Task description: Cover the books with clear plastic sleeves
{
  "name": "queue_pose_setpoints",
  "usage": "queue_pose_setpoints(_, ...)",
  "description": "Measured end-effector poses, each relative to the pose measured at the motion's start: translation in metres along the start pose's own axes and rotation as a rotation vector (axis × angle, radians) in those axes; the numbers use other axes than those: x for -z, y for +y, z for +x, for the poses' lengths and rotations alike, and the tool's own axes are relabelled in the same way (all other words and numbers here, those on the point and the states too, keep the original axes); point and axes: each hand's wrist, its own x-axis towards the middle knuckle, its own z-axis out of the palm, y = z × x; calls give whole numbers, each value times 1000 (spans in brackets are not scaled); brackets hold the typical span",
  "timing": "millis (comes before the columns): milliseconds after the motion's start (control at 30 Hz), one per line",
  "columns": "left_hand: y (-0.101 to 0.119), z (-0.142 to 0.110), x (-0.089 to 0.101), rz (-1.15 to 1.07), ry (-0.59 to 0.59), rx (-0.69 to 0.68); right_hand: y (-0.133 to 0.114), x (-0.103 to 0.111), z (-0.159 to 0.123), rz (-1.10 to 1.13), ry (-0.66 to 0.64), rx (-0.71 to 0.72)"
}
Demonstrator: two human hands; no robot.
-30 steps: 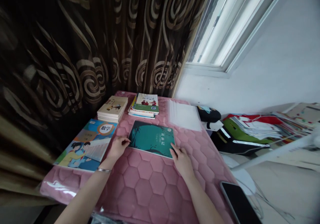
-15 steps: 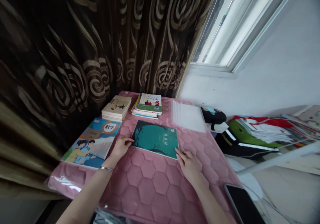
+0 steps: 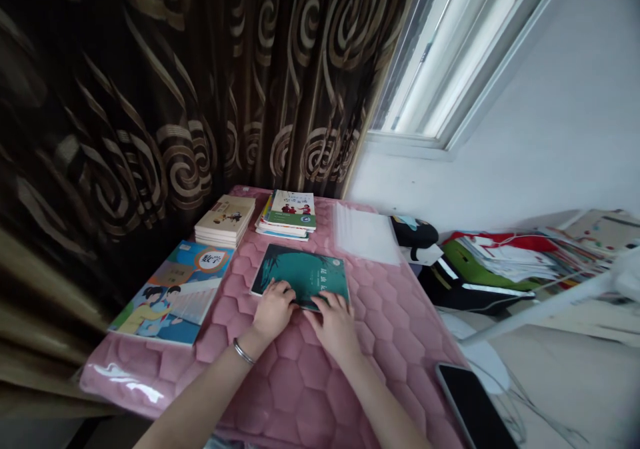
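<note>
A dark green book (image 3: 287,266) with white lettering lies in the middle of the pink quilted table cover (image 3: 310,375). My left hand (image 3: 273,310), a silver bangle on its wrist, grips the book's near edge with its fingers curled over the cover. Close beside it, my right hand (image 3: 336,325) takes the same edge, fingers on the cover and thumb at the border. Both hands hide part of that edge. To the left is a blue maths textbook (image 3: 175,292) with cartoon children on its cover.
Behind lie a stack of beige books (image 3: 225,221) and a stack of mixed books (image 3: 289,214). Clear plastic sleeves (image 3: 367,234) rest at the back right. A phone (image 3: 475,405) lies near the right edge, with a white lamp stand (image 3: 483,362) beyond. A dark curtain (image 3: 240,89) hangs behind.
Both hands have moved inward from the book's two sides to its near edge, close together. The fingers now reach over the cover. The view has shifted slightly.
</note>
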Motion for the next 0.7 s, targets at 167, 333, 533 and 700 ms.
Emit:
queue_pose_setpoints(167,-8,-3,-1,-21,15,-7,-11,-12,4,14,35,-39)
queue_pose_setpoints(333,-40,-14,10,-65,100,42,16,-8,-7,12,28,-62)
queue_pose_setpoints(533,-83,-29,29,-137,192,241,61,-6,-24,42,51,-123)
queue_pose_setpoints(700,-84,-31,35,-222,157,191,75,-9,-26,186,36,-51)
